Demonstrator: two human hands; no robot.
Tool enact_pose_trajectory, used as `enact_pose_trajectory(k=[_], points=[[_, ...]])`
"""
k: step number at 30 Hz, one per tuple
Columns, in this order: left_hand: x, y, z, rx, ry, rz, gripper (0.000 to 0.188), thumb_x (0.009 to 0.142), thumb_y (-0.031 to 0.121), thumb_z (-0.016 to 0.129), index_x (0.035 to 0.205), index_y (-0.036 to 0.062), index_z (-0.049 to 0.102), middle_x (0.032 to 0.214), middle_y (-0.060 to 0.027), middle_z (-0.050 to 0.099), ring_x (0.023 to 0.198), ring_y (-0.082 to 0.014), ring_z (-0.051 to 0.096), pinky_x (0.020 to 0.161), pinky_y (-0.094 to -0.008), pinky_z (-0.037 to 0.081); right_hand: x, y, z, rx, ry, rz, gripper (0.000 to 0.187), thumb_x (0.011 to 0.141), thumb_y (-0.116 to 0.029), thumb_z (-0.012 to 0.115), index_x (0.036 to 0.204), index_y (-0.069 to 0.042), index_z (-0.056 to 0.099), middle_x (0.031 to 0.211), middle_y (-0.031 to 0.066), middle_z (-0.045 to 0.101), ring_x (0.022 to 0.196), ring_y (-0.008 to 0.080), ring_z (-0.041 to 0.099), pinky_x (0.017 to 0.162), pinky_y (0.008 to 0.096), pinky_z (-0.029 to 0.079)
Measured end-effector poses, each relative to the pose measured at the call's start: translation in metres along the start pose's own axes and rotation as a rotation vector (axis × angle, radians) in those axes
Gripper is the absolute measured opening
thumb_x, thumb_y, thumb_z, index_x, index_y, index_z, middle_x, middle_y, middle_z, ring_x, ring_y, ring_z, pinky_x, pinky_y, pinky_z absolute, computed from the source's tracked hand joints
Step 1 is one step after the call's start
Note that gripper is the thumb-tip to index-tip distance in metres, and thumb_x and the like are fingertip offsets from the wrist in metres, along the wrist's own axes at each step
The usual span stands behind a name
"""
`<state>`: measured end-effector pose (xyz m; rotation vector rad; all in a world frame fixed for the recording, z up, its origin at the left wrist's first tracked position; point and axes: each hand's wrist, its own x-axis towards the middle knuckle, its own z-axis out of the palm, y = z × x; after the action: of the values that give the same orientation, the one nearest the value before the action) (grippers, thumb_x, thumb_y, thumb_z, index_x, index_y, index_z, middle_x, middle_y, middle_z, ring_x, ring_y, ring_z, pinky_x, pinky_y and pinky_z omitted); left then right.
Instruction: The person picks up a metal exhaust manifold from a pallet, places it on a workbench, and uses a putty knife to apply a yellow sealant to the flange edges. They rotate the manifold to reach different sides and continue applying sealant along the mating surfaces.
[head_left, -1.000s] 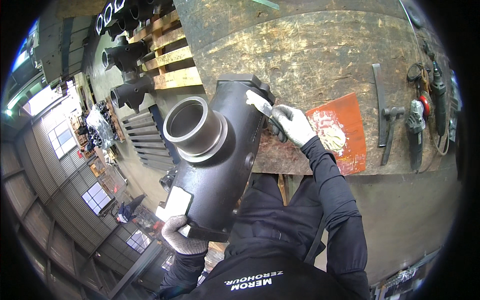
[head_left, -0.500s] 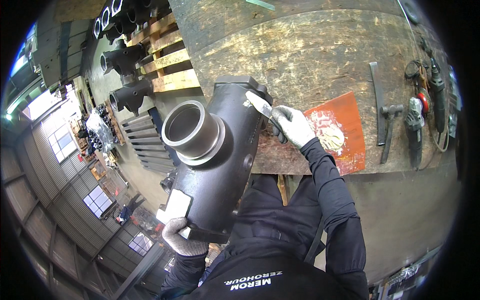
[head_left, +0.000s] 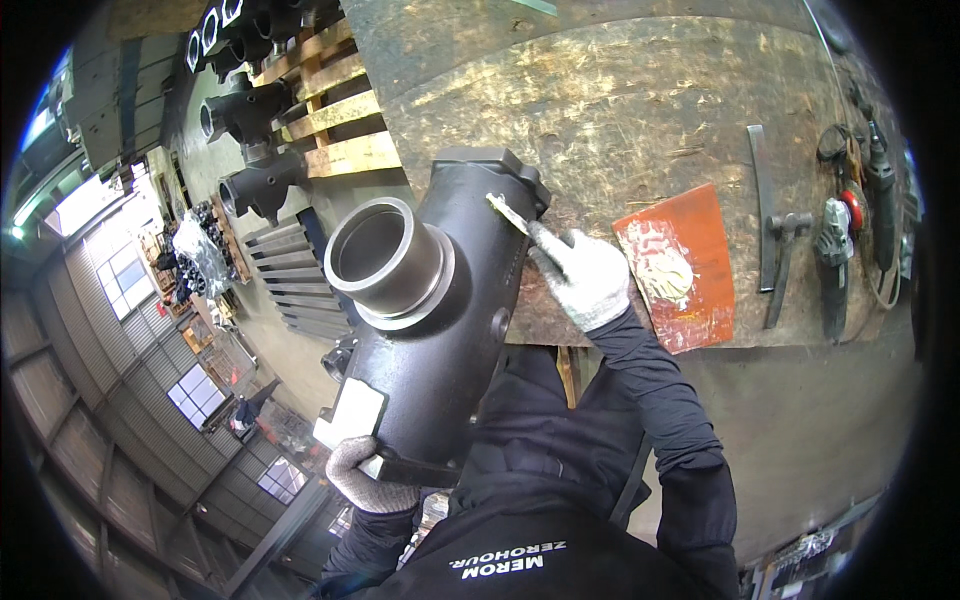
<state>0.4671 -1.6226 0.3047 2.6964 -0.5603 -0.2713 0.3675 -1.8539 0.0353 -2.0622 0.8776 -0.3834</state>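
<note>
We are looking down at a large black cast-iron pipe fitting (head_left: 440,330) that leans with its far flange against the near edge of a worn wooden workbench (head_left: 640,110), while its near end reaches back toward our body. A round collar with a bright machined rim (head_left: 385,262) juts from its upper face, open end toward us.

Our left hand (head_left: 365,478), in a grey knit glove, is curled under the fitting's near flange, fingers wrapped around the lower edge beside a white tag (head_left: 350,415). Our right hand (head_left: 585,275), also gloved, is closed in a pinch around the handle of a small putty knife (head_left: 510,213), whose pale blade lies against the side of the fitting near its far flange.

On the workbench, just to the right of our right hand and close to the near edge, lies an orange board smeared with pale filler (head_left: 675,268). Further right lie a flat metal bar (head_left: 760,215) and a hammer (head_left: 782,262), then an angle grinder (head_left: 835,250) near the right edge, with more power tools beyond it, too small to tell apart.

Beyond the left corner of the workbench, wooden pallets (head_left: 335,110) carry more black fittings (head_left: 245,110).
</note>
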Motion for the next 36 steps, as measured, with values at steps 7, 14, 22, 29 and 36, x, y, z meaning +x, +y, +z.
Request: enact_pose_trajectory(k=[7, 14, 22, 29, 36], points=[[0.003, 0.01, 0.008, -0.093, 0.03, 0.036, 0.023, 0.086, -0.006, 0.057, 0.102, 0.0059, 0.046, 0.103, -0.006, 0.049, 0.092, -0.014, 0.051, 0.088, -0.0302, 0.044, 0.002, 0.005, -0.01, 0.047, 0.015, 0.055, 0.036, 0.089, -0.029, 0.073, 0.125, -0.026, 0.072, 0.071, 0.0066, 0.053, 0.059, 0.0246, 0.058, 0.054, 0.0374, 0.047], [0.012, 0.019, 0.007, 0.136, 0.0, 0.257, 0.026, 0.086, -0.002, 0.063, 0.103, 0.006, 0.045, 0.1, -0.0073, 0.049, 0.091, -0.0145, 0.052, 0.083, -0.029, 0.045, 0.011, 0.006, -0.007, 0.063, -0.036, 0.048, 0.038, 0.09, -0.029, 0.072, 0.127, -0.03, 0.07, 0.072, 0.0065, 0.052, 0.06, 0.0249, 0.058, 0.055, 0.0376, 0.047], [0.01, 0.019, 0.007, -0.012, 0.033, 0.044, 0.029, 0.085, 0.002, 0.067, 0.103, 0.0059, 0.044, 0.099, -0.0069, 0.049, 0.089, -0.0142, 0.052, 0.082, -0.0281, 0.045, 0.007, 0.001, -0.014, 0.232, -0.104, 0.154, 0.034, 0.091, -0.032, 0.071, 0.125, -0.029, 0.072, 0.076, 0.0084, 0.057, 0.068, 0.027, 0.062, 0.063, 0.0385, 0.051], [0.014, 0.018, 0.003, 0.161, -0.022, 0.216, 0.03, 0.084, 0.0, 0.067, 0.103, 0.0052, 0.044, 0.1, -0.0068, 0.049, 0.091, -0.0145, 0.052, 0.085, -0.0292, 0.045, 0.022, 0.011, -0.011, 0.323, -0.189, 0.266, 0.031, 0.093, -0.033, 0.069, 0.123, -0.026, 0.073, 0.086, 0.0112, 0.065, 0.076, 0.0315, 0.067, 0.068, 0.0405, 0.053], [0.013, 0.016, 0.003, 0.155, 0.017, 0.199, 0.027, 0.085, -0.003, 0.064, 0.103, 0.0049, 0.045, 0.101, -0.0071, 0.05, 0.093, -0.0153, 0.052, 0.087, -0.0311, 0.045, 0.018, 0.011, -0.008, 0.308, -0.247, 0.145, 0.029, 0.094, -0.03, 0.068, 0.121, -0.022, 0.073, 0.089, 0.0112, 0.066, 0.079, 0.0305, 0.067, 0.068, 0.0402, 0.053]])
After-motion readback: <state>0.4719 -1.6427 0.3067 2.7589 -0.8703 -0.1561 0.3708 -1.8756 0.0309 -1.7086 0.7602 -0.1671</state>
